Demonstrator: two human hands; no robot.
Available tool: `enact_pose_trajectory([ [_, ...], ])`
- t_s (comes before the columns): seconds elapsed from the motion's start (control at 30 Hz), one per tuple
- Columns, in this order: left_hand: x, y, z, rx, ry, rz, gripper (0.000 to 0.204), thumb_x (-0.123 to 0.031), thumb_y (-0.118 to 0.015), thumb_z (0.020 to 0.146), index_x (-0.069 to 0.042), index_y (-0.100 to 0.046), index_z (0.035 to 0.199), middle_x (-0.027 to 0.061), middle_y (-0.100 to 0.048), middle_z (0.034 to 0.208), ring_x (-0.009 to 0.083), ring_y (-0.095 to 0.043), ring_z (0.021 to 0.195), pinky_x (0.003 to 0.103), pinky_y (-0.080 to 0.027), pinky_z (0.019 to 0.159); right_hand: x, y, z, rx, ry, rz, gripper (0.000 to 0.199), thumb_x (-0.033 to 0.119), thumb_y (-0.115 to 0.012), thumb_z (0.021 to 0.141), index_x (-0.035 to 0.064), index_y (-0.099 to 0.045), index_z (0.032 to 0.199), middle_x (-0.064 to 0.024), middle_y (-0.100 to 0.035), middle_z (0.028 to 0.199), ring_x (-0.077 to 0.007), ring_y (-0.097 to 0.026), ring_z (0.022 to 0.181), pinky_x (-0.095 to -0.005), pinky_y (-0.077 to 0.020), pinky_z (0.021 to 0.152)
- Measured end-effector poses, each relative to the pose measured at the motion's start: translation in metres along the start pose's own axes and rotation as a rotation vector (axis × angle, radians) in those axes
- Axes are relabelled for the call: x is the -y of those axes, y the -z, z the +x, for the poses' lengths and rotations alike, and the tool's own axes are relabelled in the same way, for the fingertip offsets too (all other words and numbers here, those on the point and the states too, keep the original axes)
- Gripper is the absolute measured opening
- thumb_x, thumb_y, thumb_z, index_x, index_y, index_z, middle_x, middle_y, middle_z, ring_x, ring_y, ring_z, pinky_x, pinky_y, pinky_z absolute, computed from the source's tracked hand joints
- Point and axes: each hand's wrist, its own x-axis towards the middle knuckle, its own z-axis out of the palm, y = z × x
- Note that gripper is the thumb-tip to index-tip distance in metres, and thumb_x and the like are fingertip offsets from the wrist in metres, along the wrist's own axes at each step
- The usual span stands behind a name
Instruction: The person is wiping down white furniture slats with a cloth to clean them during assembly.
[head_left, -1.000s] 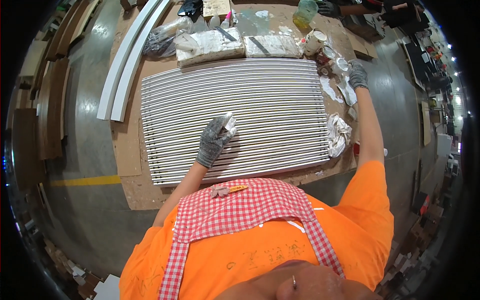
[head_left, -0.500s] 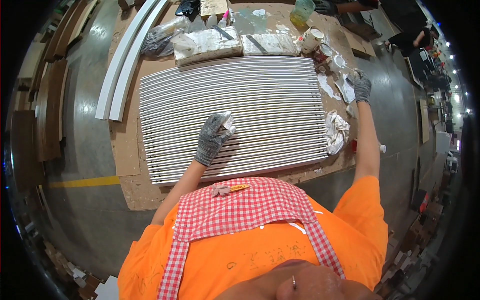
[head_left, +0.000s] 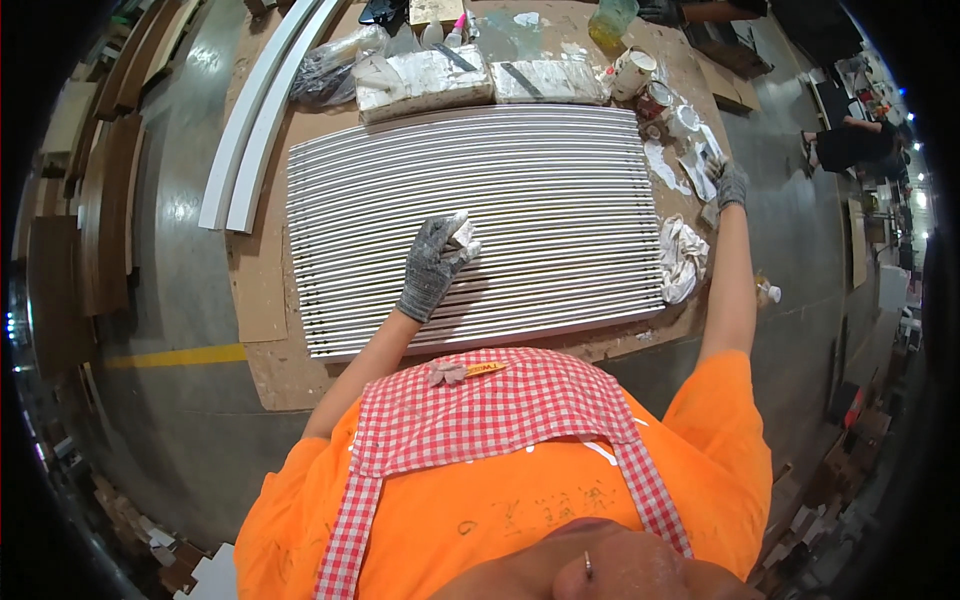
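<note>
Both my hands wear grey knitted gloves. Over the middle of a panel of many narrow white slats [head_left: 480, 290], my left hand [head_left: 432, 270] is closed round a crumpled white wad [head_left: 464, 233], perhaps cloth or paper. My right hand [head_left: 732, 186] reaches to the table's right edge, its fingers bent at a white-smeared flat piece [head_left: 698, 172]. Whatever those fingers grip is too small to make out. Just beyond that hand stands a small white-rimmed pot [head_left: 684, 121]. A bunched white rag [head_left: 683, 260] lies between the slatted panel and my right forearm.
White-stained blocks [head_left: 425, 85] line the panel's far side. Cans [head_left: 633, 74] and a greenish plastic container [head_left: 608, 25] stand at the far right. Two long white strips [head_left: 265, 130] extend along the left. Another person's gloved hand [head_left: 660, 12] shows at the far edge.
My right hand has come slightly nearer, drawing back from the small pot to the white-smeared piece. My left hand keeps its wad over nearly the same slats. The view has shifted slightly.
</note>
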Motion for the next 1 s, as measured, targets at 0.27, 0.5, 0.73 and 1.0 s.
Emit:
enact_pose_trajectory([
  [0.27, 0.005, -0.003, -0.003, -0.009, -0.009, 0.014, 0.049, -0.012, -0.075, 0.077, -0.011, -0.058, 0.124, 0.0035, -0.058, 0.093, 0.0115, -0.056, 0.077, 0.023, -0.051, 0.066, 0.019, -0.044, -0.034, -0.085, 0.910, -1.115, 0.021, 0.016, -0.059, 0.085, 0.0034, -0.066, 0.100, -0.0160, -0.066, 0.092, -0.0299, -0.063, 0.088, -0.0363, -0.0477, 0.083],
  [0.5, 0.002, -0.001, -0.001, -0.046, -0.054, -0.006, 0.047, -0.015, -0.073, 0.078, -0.008, -0.058, 0.122, 0.0063, -0.059, 0.091, 0.0170, -0.059, 0.078, 0.028, -0.052, 0.069, 0.014, -0.009, -0.054, -0.161, 0.634, -0.761, 0.023, 0.018, -0.058, 0.089, 0.0013, -0.064, 0.103, -0.0141, -0.067, 0.099, -0.0250, -0.065, 0.092, -0.0334, -0.0509, 0.081],
  [0.73, 0.001, 0.001, -0.003, -0.028, -0.044, 0.079, 0.043, -0.017, -0.074, 0.078, -0.009, -0.060, 0.118, 0.0058, -0.064, 0.088, 0.0193, -0.062, 0.080, 0.030, -0.052, 0.070, -0.004, -0.030, -0.093, 0.043, -0.213, 0.450, 0.021, 0.011, -0.051, 0.092, -0.0053, -0.054, 0.105, -0.0160, -0.066, 0.095, -0.0239, -0.065, 0.076, -0.0302, -0.0572, 0.063],
  [1.0, 0.013, -0.013, 0.001, -0.179, -0.189, 0.168, 0.050, -0.019, -0.077, 0.074, -0.010, -0.058, 0.119, 0.0098, -0.065, 0.088, 0.0239, -0.063, 0.077, 0.033, -0.053, 0.069, -0.002, -0.146, -0.310, 0.590, -0.430, 0.339, 0.027, 0.019, -0.059, 0.091, -0.0023, -0.055, 0.109, -0.0069, -0.059, 0.086, -0.0107, -0.056, 0.069, -0.0216, -0.0512, 0.057],
])
